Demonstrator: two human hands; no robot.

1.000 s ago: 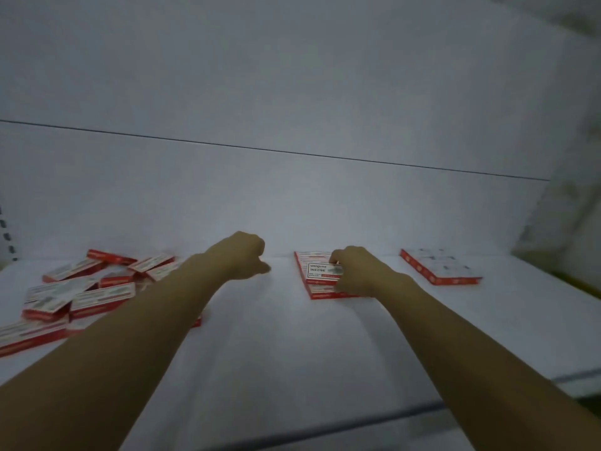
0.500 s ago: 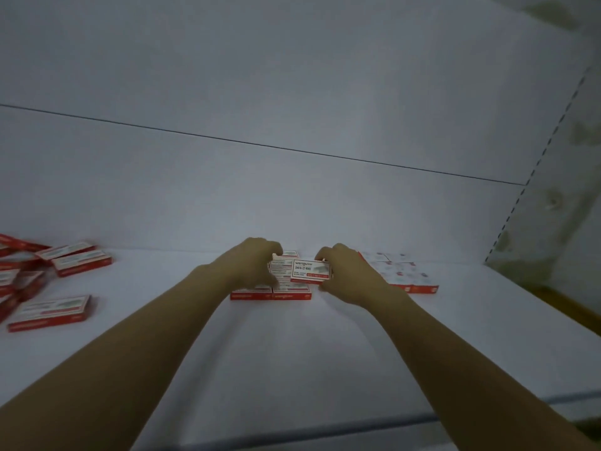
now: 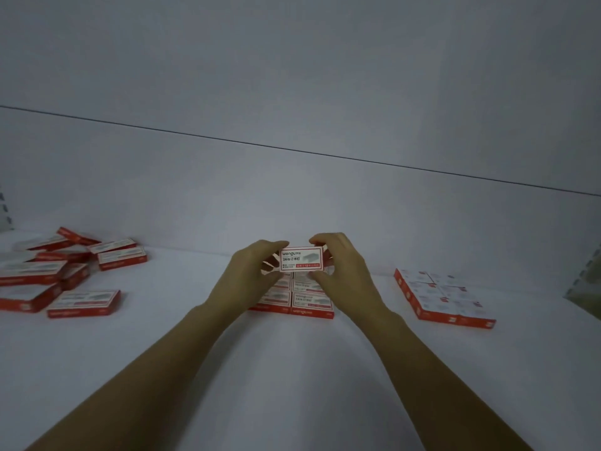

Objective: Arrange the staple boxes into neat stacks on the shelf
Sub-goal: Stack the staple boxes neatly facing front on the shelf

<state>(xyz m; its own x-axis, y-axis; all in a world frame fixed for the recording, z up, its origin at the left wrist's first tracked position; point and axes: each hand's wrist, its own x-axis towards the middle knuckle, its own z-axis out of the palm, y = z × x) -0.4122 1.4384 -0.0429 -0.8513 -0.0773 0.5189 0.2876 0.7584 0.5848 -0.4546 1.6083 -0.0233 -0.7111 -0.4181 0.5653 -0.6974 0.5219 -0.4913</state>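
A red-and-white staple box (image 3: 301,259) is held up between both hands, its label facing me. My left hand (image 3: 250,275) pinches its left end and my right hand (image 3: 341,265) pinches its right end. Directly below lies a neat flat group of staple boxes (image 3: 309,299) on the white shelf (image 3: 292,369), partly hidden by my hands. A loose pile of staple boxes (image 3: 61,271) is scattered at the left. A second tidy group of boxes (image 3: 442,297) lies at the right.
The shelf's white back wall (image 3: 292,196) rises just behind the boxes. A side panel (image 3: 588,275) closes the shelf at the far right. Bare shelf surface lies between the middle group and each side group.
Both hands came together at the middle group; the box my right hand held is now lifted and tilted up between both hands. The view has shifted, bringing the left pile back into sight.
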